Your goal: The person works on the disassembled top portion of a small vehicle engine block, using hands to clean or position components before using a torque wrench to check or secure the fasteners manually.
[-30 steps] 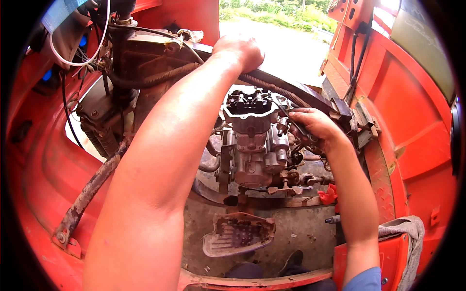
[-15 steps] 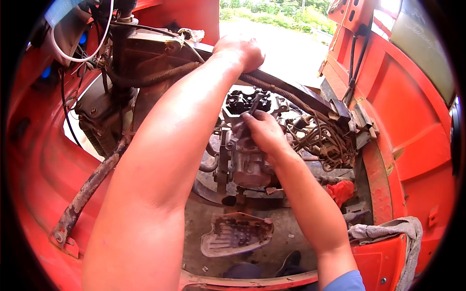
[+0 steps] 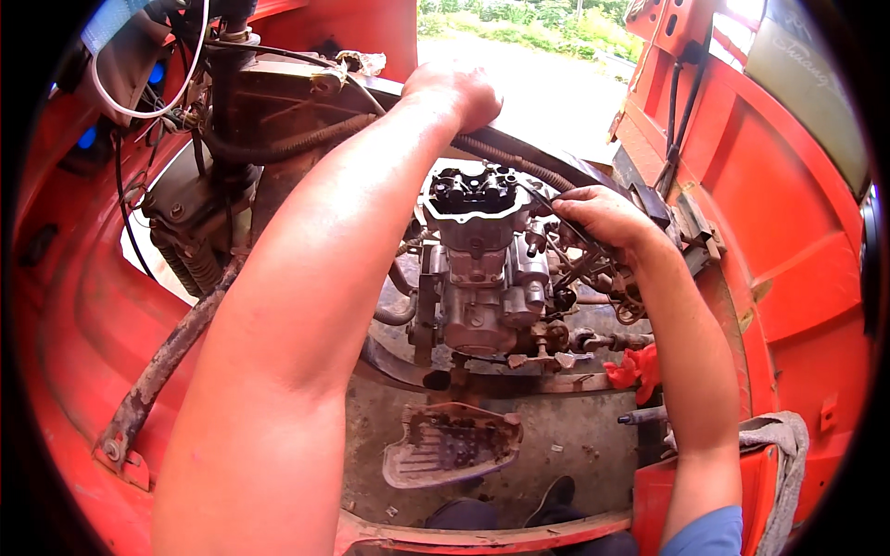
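Note:
My left hand [image 3: 456,94] is closed over the dark frame bar [image 3: 528,151], its arm reaching across the left of the view; most of its fingers are hidden behind the hand. To the right of the engine, my right hand [image 3: 604,221] is closed around a slim dark rod-like tool [image 3: 540,195], whose exact kind I cannot make out. The tool's far end points toward the engine's upper right edge. The grey metal engine [image 3: 477,269] stands upright between my arms. Its top is uncovered, and dark valve parts [image 3: 475,188] show inside the pale rim.
Red body panels [image 3: 779,213] surround the bay. Loose wires and hoses [image 3: 593,269] lie beside the engine. A red cloth [image 3: 635,368] is at lower right, and a grey rag [image 3: 786,445] hangs over a red edge. Below sits a dirty metal pan [image 3: 452,447].
My right hand has moved right, away from over the engine's uncovered top, carrying the dark tool and exposing the engine's front. My left hand stays at the frame bar.

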The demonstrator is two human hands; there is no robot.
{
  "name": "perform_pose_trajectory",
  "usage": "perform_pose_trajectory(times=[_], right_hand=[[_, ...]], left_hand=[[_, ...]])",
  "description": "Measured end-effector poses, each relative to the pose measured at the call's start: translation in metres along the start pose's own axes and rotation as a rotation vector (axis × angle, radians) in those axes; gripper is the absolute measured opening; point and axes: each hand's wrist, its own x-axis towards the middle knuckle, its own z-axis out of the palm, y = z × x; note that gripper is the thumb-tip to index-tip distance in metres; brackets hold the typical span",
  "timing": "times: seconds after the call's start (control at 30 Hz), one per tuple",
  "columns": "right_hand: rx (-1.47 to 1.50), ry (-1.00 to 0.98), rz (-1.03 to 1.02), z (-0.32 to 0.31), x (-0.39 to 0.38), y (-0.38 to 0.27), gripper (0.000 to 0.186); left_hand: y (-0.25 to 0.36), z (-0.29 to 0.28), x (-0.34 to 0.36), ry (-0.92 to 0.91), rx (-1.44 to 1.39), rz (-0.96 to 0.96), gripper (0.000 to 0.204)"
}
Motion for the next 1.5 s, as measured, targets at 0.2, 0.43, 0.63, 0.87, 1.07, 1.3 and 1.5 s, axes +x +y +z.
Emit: perform_pose_trajectory(times=[0.2,0.43,0.63,0.87,1.07,1.3,1.5], right_hand=[[0.126,-0.003,-0.005,0.009,0.0,0.013,0.023],[0.813,0.046,-0.037,0.145,0.01,-0.01,0.023],[0.781,0.027,-0.065,0.159,0.017,-0.035,0.025],[0.334,0.139,-0.095,0.094,0.003,0.024,0.032],[0.216,0.048,-0.018,0.029,-0.014,0.013,0.029],[0.21,-0.049,0.073,0.0,0.001,0.014,0.022],[0.81,-0.035,0.001,0.131,-0.003,0.0,0.027]], left_hand=[[0.0,-0.003,-0.003,0.001,-0.027,0.009,0.036],[0.001,0.003,0.001,-0.002,-0.026,-0.004,0.038],[-0.004,0.001,-0.002,0.016,0.008,0.017,0.036],[-0.002,0.002,0.001,-0.019,-0.017,0.012,0.035],[-0.001,0.001,-0.002,-0.011,-0.015,-0.019,0.037],[0.001,-0.002,0.0,-0.035,-0.003,0.005,0.04],[-0.002,0.0,-0.004,-0.035,-0.033,-0.019,0.041]])
